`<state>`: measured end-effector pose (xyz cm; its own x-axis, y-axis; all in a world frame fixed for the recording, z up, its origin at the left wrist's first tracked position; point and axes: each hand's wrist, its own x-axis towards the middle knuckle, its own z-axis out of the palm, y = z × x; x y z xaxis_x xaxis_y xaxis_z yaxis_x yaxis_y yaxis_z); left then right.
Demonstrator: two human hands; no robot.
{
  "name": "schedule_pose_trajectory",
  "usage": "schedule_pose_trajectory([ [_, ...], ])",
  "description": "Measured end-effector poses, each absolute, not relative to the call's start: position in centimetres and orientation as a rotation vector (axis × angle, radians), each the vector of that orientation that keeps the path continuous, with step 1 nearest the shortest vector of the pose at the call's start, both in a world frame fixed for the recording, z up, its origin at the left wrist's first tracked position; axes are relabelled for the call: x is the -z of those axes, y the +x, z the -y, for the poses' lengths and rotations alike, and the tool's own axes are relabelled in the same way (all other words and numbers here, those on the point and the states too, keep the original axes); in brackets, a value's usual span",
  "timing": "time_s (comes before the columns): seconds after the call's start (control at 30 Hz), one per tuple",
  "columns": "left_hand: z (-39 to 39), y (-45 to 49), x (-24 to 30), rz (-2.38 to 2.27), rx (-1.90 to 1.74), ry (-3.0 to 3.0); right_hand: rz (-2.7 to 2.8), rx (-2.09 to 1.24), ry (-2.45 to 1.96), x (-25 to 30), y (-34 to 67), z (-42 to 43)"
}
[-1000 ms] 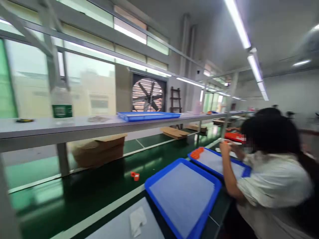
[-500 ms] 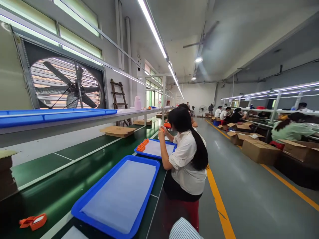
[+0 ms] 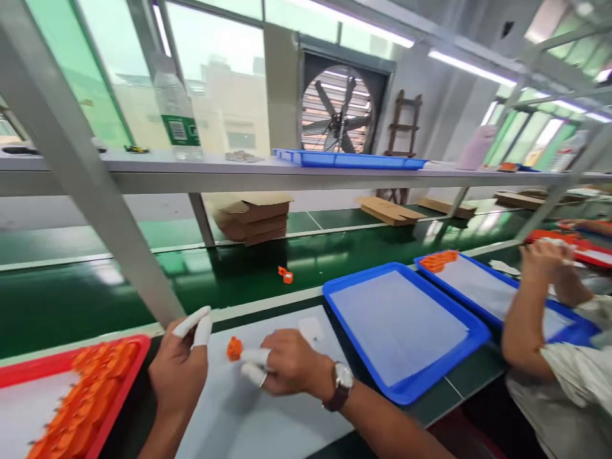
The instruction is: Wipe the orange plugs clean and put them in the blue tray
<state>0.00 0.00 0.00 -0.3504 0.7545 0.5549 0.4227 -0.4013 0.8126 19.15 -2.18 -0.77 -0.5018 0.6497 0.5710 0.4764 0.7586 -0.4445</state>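
My right hand (image 3: 292, 364), with white finger covers on thumb and index finger and a watch on its wrist, is low over a white sheet (image 3: 210, 426). Its thumb and index finger are slightly apart, their tips beside a small orange plastic part (image 3: 234, 349). Left of it, my left hand (image 3: 180, 366) is raised, its covered thumb and index finger closed together at the tips. I cannot make out anything between them. At the far left, a red tray (image 3: 142, 357) holds rows of orange plastic parts (image 3: 98, 395), nearest to my left hand.
A blue tray (image 3: 406, 338) lined with white stands at the right. Beyond it, a co-worker's hands (image 3: 545, 261) are raised by another blue tray (image 3: 497, 317). An orange piece (image 3: 285, 275) lies on the green belt (image 3: 248, 280). A slanted metal post (image 3: 109, 204) rises before me.
My view has swung left and down to the bench. Both my hands, the white sheet and the red tray have come into view; the co-worker now appears at the right edge.
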Motion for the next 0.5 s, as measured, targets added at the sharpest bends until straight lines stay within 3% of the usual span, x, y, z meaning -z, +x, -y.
schedule_pose_trajectory([
  [0.17, -2.2, 0.4, 2.9, -1.595, -1.734, 1.474, 1.539, -0.433, -1.084, 2.4, 21.2, -2.4],
  [0.33, -2.7, -0.4, 5.6, -1.733, -1.377, 1.475, 1.679, -0.729, -1.174, 8.0, 19.3, -3.8],
  [0.5, -2.7, -2.2, 6.8, -1.588, -1.001, 1.632, 1.762, -0.856, -1.194, 10.5, 17.9, -2.7],
])
